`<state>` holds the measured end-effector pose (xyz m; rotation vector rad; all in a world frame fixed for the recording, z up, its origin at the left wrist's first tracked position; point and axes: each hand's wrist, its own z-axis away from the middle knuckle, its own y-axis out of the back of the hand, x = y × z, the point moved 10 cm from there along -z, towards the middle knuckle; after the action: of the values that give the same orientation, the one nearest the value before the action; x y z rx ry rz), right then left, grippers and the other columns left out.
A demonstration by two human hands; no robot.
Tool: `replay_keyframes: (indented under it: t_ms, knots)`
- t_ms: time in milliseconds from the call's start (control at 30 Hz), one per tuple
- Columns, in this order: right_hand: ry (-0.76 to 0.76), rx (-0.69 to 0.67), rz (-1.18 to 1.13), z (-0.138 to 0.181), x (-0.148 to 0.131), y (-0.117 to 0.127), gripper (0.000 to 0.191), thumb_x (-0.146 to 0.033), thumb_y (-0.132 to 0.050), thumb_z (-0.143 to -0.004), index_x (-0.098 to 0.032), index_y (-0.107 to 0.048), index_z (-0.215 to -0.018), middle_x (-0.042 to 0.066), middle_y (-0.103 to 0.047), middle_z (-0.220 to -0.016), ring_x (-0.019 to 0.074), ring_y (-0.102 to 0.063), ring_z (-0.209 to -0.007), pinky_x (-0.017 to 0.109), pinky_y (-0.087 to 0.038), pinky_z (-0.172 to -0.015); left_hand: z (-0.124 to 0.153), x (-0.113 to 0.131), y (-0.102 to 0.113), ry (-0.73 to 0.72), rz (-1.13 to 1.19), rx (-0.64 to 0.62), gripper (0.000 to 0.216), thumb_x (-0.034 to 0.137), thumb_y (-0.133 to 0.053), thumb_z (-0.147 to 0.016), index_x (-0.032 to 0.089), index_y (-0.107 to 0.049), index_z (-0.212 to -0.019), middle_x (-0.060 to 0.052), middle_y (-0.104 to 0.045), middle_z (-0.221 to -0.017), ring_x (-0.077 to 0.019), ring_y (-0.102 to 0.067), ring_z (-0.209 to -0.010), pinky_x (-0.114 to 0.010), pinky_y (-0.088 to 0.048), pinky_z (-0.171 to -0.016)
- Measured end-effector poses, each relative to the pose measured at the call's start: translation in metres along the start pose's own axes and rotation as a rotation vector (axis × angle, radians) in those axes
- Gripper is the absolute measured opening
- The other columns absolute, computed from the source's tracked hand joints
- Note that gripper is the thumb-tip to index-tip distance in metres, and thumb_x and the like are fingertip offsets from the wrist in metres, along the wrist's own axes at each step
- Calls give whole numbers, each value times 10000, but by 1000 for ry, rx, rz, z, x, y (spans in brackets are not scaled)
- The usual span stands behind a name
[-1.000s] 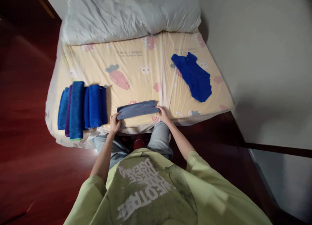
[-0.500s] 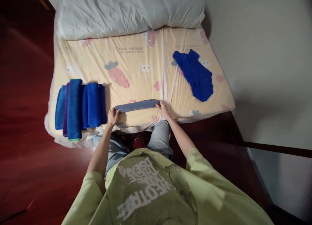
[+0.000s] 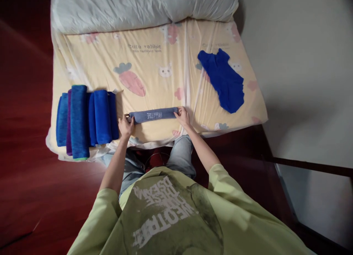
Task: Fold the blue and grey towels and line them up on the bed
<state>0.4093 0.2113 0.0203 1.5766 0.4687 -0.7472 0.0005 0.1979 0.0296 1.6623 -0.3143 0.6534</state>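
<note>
The grey towel point(image 3: 153, 115) is folded into a long thin strip, and it lies flat on the bed, right between my two hands. It has small white letters on its top side, but they are too small for me to read. My left hand point(image 3: 125, 124) is at the left end of the strip, with the fingers curled closed on that end. My right hand point(image 3: 182, 117) is at the other end, and its fingers are pinched shut on that end too. The strip sits close to the near edge of the bed, just in front of my knees. Just beside my left hand, on its outer side, there is a row of folded towels point(image 3: 85, 119). Most are blue and one is purple, and they press side by side. Farther out from my right hand, up and to the side, a bright blue cloth point(image 3: 223, 80) lies loose and crumpled. It is well apart from the strip. Under it all is the yellow sheet point(image 3: 154, 74) with a carrot and bunnies on it. Far past both hands, at the top of the bed, lies a big white pillow point(image 3: 138, 8). The red wood floor point(image 3: 22, 174) is out beyond my left hand.
</note>
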Motion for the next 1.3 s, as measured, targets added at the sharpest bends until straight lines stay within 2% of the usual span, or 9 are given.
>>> replay_keyframes:
  t_ms: [100,200,433,600,733,933,1067,1167,1300]
  knots:
    - [214,-26,86,11,-29,-2,282,-185,-567,-925,-180,-667,-1189,153,-653,-1224,308,-552,-1227,493,-412,-1111,8,25,10,-178,-50,56,328,383,-557,-918,175,-654,-1152,-184,-617,-1265,-380,-524,-1217,-544,-408,-1019]
    - [388,-210,128,26,-48,-21,375,-93,-468,-916,-184,-685,-1207,153,-646,-1237,310,-516,-1263,522,-363,-1146,16,49,-2,-427,-80,-112,318,246,-446,-954,190,-663,-1179,-152,-595,-1362,-354,-496,-1293,-540,-369,-1062]
    - [468,-207,231,36,-46,-28,463,-168,-533,-879,-135,-621,-1332,178,-595,-1347,350,-508,-1282,537,-381,-1134,24,53,-14,-623,-149,-262,478,288,-545,-908,116,-583,-1353,-191,-548,-1455,-360,-454,-1378,-537,-300,-1146]
    - [505,-213,331,24,-52,-31,408,-125,-519,-859,-164,-653,-1243,181,-643,-1243,348,-556,-1214,541,-421,-1072,13,63,-15,-637,-225,-304,364,133,-435,-931,111,-643,-1230,-237,-632,-1282,-347,-582,-1183,-540,-376,-1051]
    - [567,-218,440,2,-77,-23,323,-113,-529,-847,-167,-679,-1128,188,-662,-1140,350,-588,-1131,524,-458,-1001,14,72,9,-663,-255,-259,329,109,-386,-957,141,-669,-1123,-184,-681,-1031,-299,-620,-987,-526,-390,-1051]
    - [790,-227,476,-42,-192,-39,291,-97,-523,-854,-179,-685,-1082,182,-660,-1102,362,-552,-1145,544,-410,-1021,82,47,93,-705,-258,-47,377,154,-405,-984,192,-630,-1284,-128,-697,-1087,-261,-625,-1016,-501,-415,-1063]
    - [1001,-277,377,-50,-313,-104,267,-110,-480,-922,-187,-683,-1078,160,-652,-1112,334,-532,-1174,519,-396,-1033,122,2,152,-667,-215,135,473,130,-446,-957,252,-583,-1392,-113,-718,-1090,-251,-640,-946,-494,-450,-997]
    - [1154,-343,260,-43,-392,-167,306,-107,-411,-972,-189,-664,-1123,139,-640,-1140,310,-512,-1196,528,-369,-1059,128,-38,180,-590,-201,235,557,141,-487,-933,295,-528,-1467,-107,-728,-1064,-249,-641,-872,-488,-469,-937]
    - [1264,-417,211,-31,-447,-236,337,-50,-372,-973,-167,-647,-1129,143,-631,-1158,295,-511,-1177,512,-381,-1032,122,-78,193,-477,-201,264,646,164,-531,-916,339,-455,-1534,-100,-730,-1061,-260,-645,-862,-486,-466,-910]
